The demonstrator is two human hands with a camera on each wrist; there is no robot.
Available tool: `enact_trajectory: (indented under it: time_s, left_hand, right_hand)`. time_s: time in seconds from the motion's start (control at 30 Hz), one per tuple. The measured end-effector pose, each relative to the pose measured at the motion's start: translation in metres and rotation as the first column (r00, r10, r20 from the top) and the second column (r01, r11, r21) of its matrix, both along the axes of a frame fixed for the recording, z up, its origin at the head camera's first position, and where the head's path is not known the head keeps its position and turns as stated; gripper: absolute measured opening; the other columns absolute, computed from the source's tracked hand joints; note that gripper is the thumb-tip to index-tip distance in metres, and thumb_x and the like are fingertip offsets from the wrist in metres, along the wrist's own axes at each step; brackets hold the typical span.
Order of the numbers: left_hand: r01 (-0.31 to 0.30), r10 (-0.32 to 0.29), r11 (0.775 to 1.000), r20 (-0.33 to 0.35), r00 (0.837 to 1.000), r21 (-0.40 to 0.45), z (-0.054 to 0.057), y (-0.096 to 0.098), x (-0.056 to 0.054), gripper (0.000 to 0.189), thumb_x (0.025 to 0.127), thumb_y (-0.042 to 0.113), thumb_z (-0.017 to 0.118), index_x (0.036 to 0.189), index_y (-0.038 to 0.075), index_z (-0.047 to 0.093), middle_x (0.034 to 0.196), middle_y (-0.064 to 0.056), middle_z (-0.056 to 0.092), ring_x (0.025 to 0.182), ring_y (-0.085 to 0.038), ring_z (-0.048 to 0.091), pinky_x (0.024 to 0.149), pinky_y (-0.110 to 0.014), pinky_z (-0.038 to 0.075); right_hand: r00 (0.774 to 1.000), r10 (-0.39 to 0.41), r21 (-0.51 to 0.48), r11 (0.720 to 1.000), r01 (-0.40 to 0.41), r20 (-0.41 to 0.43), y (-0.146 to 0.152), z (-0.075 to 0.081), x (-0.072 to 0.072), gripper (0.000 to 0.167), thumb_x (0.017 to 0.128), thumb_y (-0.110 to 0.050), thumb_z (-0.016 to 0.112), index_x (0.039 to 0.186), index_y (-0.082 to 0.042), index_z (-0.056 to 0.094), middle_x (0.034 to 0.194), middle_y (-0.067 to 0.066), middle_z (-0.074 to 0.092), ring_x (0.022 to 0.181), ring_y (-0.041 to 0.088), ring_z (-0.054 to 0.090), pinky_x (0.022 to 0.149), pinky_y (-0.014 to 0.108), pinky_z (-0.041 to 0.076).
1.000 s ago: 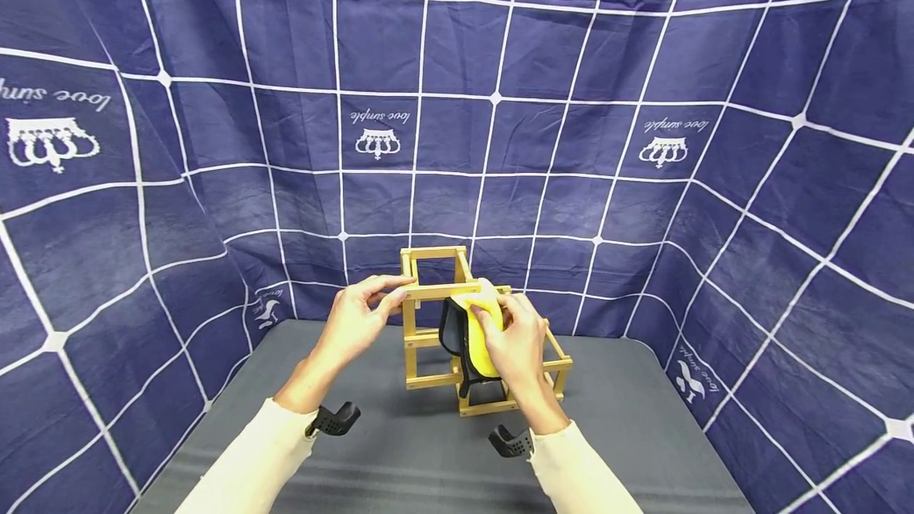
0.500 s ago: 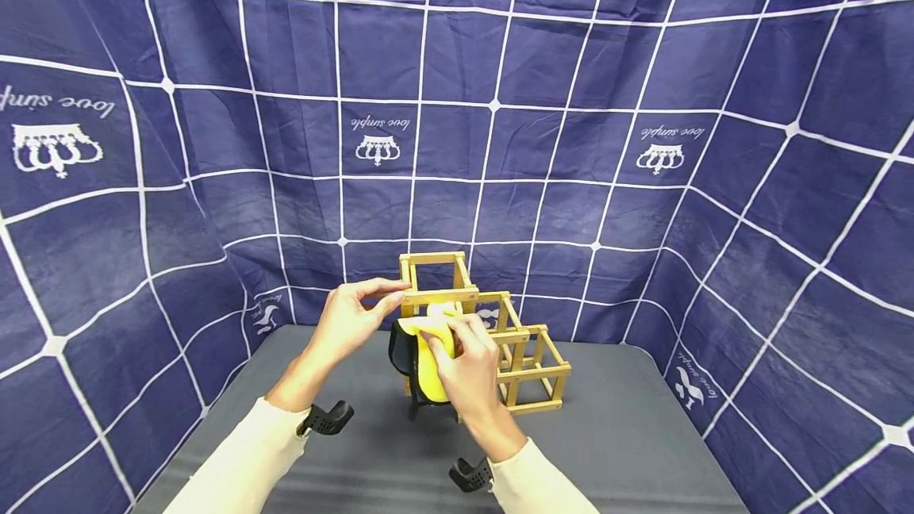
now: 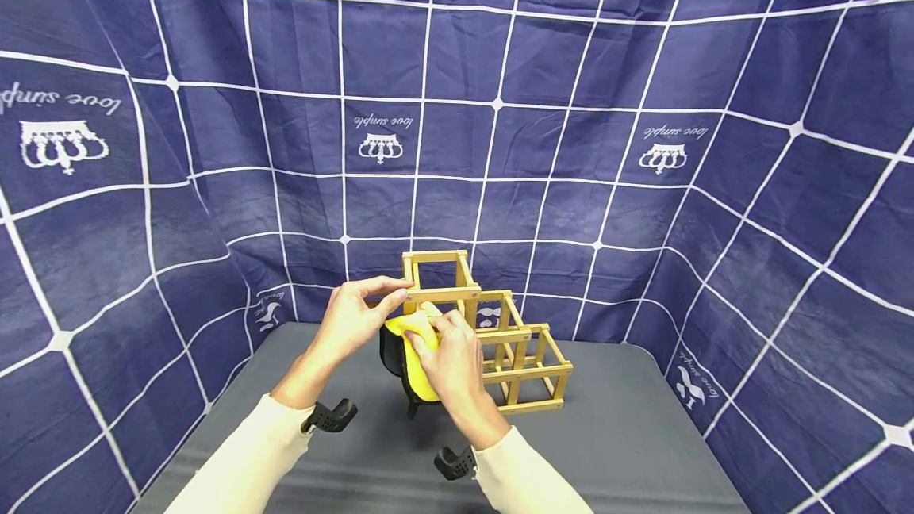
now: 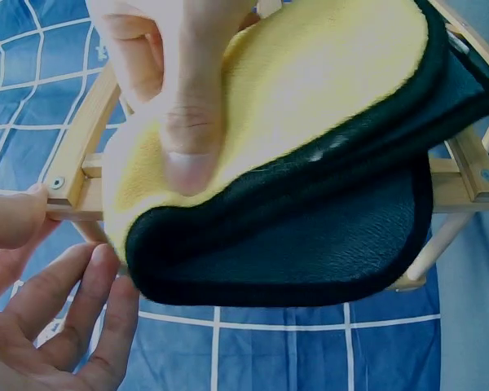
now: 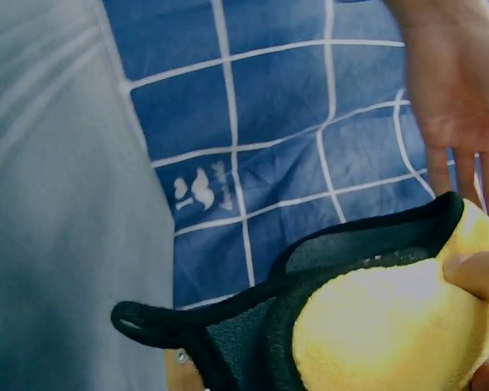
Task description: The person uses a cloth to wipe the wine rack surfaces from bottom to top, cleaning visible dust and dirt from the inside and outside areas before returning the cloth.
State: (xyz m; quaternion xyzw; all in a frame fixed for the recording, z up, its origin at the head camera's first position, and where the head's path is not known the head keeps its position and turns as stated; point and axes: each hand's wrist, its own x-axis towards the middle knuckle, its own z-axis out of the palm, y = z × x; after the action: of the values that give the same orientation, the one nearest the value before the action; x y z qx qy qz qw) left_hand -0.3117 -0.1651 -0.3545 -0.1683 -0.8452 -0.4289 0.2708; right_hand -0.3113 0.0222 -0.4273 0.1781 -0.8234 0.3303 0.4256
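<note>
My right hand [image 3: 457, 359] pinches a folded cloth [image 3: 420, 375], its thumb pressed on the fuzzy yellow face. The cloth's other face [image 4: 326, 252] is dark and smooth, with black edging and a loop [image 5: 143, 322] at one end. It hangs in front of the upper left part of a stepped wooden rack [image 3: 446, 293], close under the front top bar. My left hand [image 3: 353, 324] holds the left end of that bar between thumb and fingers. Its other fingers [image 4: 61, 314] spread loosely beside the cloth in the left wrist view. The rack's lower left part is hidden.
The rack steps down to the right, ending in a low open frame [image 3: 560, 371]. It stands on a grey surface [image 3: 628, 435]. Blue cloth [image 3: 457, 133] with white grid lines hangs behind and at both sides.
My right hand has moved left along the rack with the cloth, from its middle to its left end, uncovering the right-hand steps. My left hand stays at the bar's left end.
</note>
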Motion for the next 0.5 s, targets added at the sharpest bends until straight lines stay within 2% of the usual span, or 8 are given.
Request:
enact_trajectory:
  time_s: [0.17, 0.3, 0.4, 0.5]
  left_hand:
    - [0.024, -0.024, 1.000, 0.003, 1.000, 0.009, -0.004, -0.001, -0.001, 0.021, 0.109, 0.027, 0.086, 0.128, 0.020, 0.091, 0.124, -0.002, 0.091, 0.124, -0.029, 0.085, 0.093, -0.028, 0.067]
    - [0.038, -0.039, 0.999, 0.015, 0.999, 0.038, -0.007, -0.001, -0.001, 0.021, 0.109, 0.026, 0.085, 0.128, 0.020, 0.091, 0.124, -0.002, 0.091, 0.122, -0.028, 0.084, 0.090, -0.024, 0.065]
    - [0.034, -0.034, 0.998, 0.016, 0.999, 0.048, -0.007, -0.002, -0.002, 0.021, 0.109, 0.026, 0.086, 0.129, 0.020, 0.091, 0.123, -0.002, 0.091, 0.120, -0.027, 0.084, 0.090, -0.025, 0.064]
    - [0.027, -0.028, 0.998, 0.015, 1.000, 0.058, -0.006, -0.001, -0.001, 0.021, 0.109, 0.025, 0.086, 0.129, 0.021, 0.091, 0.123, -0.001, 0.091, 0.117, -0.025, 0.086, 0.092, -0.024, 0.065]
  right_hand:
    - [0.996, 0.041, -0.096, 0.994, -0.049, -0.078, -0.002, -0.006, -0.002, 0.030, 0.091, -0.024, 0.103, 0.114, -0.010, 0.090, 0.094, 0.005, 0.073, 0.084, 0.022, 0.077, 0.073, 0.036, 0.064]
    - [0.983, 0.047, -0.109, 0.992, -0.067, -0.175, 0.003, -0.013, -0.002, 0.031, 0.089, -0.017, 0.105, 0.114, -0.008, 0.089, 0.098, 0.005, 0.075, 0.086, 0.022, 0.080, 0.076, 0.038, 0.067]
    - [0.971, 0.050, -0.106, 0.991, -0.077, -0.232, 0.014, -0.012, 0.001, 0.031, 0.089, -0.013, 0.104, 0.115, -0.007, 0.087, 0.100, 0.007, 0.075, 0.083, 0.022, 0.078, 0.072, 0.036, 0.066]
    - [0.960, 0.046, -0.123, 0.989, -0.082, -0.276, 0.031, -0.008, 0.006, 0.030, 0.089, -0.009, 0.101, 0.114, -0.007, 0.086, 0.101, 0.008, 0.074, 0.077, 0.020, 0.071, 0.065, 0.031, 0.059]
